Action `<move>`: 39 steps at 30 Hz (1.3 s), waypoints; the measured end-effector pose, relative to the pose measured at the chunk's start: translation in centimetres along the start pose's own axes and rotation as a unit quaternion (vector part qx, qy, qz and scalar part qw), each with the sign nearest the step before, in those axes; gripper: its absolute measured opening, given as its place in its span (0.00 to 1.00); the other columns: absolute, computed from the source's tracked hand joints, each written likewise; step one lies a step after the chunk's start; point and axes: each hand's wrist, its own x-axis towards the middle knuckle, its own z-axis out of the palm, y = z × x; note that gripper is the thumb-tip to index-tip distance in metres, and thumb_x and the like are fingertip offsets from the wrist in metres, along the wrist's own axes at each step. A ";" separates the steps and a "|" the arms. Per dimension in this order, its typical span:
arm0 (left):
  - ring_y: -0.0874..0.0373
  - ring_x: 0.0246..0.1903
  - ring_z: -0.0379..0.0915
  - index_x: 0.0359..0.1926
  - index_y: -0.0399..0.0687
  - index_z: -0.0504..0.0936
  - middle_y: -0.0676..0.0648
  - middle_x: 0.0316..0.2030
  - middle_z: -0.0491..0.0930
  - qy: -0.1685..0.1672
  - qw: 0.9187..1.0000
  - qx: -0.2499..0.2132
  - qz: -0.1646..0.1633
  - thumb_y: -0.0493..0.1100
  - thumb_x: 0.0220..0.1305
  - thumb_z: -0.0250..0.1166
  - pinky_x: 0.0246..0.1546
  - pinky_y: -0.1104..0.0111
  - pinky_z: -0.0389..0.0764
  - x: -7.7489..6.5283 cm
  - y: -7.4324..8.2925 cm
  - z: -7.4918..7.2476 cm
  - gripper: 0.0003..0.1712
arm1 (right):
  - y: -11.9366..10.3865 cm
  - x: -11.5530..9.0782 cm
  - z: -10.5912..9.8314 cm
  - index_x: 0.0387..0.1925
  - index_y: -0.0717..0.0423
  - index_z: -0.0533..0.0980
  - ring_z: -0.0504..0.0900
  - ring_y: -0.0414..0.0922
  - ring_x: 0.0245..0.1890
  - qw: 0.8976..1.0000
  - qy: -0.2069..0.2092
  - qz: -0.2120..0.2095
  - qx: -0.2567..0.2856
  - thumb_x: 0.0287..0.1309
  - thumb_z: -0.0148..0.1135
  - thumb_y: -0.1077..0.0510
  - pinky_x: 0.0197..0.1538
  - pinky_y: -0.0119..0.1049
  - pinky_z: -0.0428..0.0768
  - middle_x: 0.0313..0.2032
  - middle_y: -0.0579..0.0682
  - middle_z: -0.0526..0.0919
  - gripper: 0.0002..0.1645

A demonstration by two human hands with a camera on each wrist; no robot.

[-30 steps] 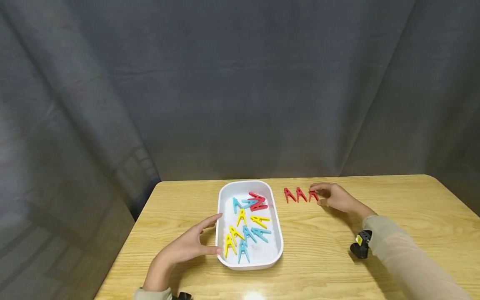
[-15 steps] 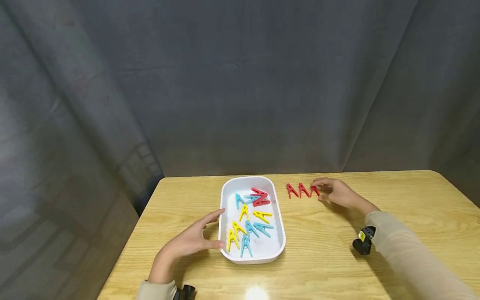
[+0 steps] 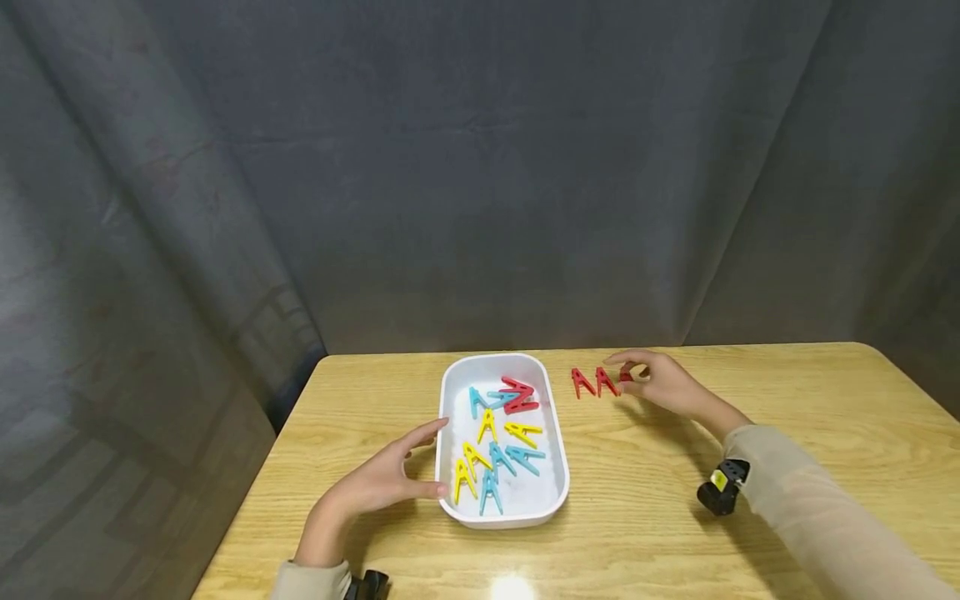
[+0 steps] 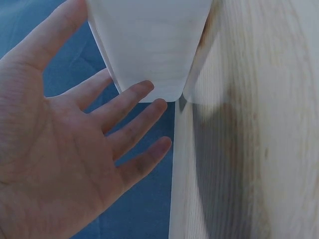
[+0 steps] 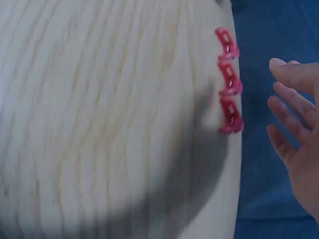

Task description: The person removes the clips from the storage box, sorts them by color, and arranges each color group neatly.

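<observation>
My left hand (image 3: 378, 479) is at the left side of the white tray (image 3: 542, 492), its thumb and index fingertips at the rim. In the left wrist view its fingers are spread beside the tray wall (image 4: 149, 45). Inside the tray lie yellow clothespins (image 3: 521, 433), blue clothespins (image 3: 525, 460) and red clothespins (image 3: 517, 387). My right hand (image 3: 663, 385) hovers over the right end of a row of three red clothespins (image 3: 582, 383), partly hiding the last one. The right wrist view has this hand (image 5: 304, 149) apart from the row (image 5: 230, 78), holding nothing.
The wooden table (image 3: 637, 500) extends on both sides of the tray. A dark grey curtain (image 3: 480, 208) hangs behind the table's far edge. The red row lies near that edge, to the right of the tray.
My right hand has come off the rightmost red clothespin, rising and shifting slightly left. The clothespin stays in the row. My left hand keeps its place at the tray.
</observation>
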 end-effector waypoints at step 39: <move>0.39 0.69 0.55 0.75 0.55 0.61 0.40 0.70 0.62 0.007 1.000 0.011 -0.016 0.48 0.53 0.78 0.65 0.37 0.56 -0.3 0.2 0.1 0.52 | -8.4 5.5 6.6 0.47 0.59 0.84 0.78 0.45 0.41 0.997 -0.066 -0.047 0.003 0.57 0.69 0.67 0.45 0.42 0.78 0.44 0.49 0.85 0.15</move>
